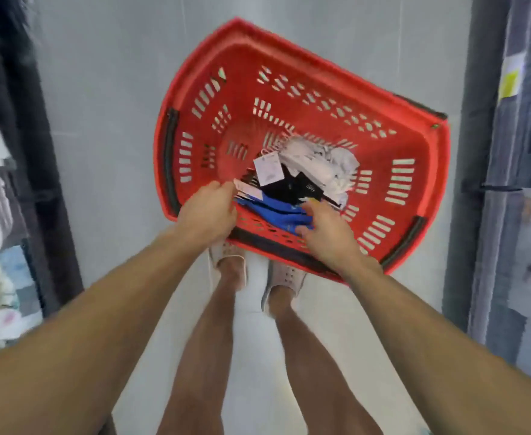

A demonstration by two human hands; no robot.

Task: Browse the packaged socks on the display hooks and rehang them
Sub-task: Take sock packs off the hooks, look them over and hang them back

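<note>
Packaged socks (289,183) pooled in red basket (414,146) for rehanging: left hand (209,208) pinches one header card (248,191), right hand (326,233) grips blue pair (276,211).

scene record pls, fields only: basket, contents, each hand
basket: red basket, open top, just ahead of the person's feet
contents: blue socks, black socks, white socks, white tag
left hand: pinches card-backed pack at the basket's near-left
right hand: grips blue socks, thumb on top
image: motion-blurred, labels unreadable
</note>
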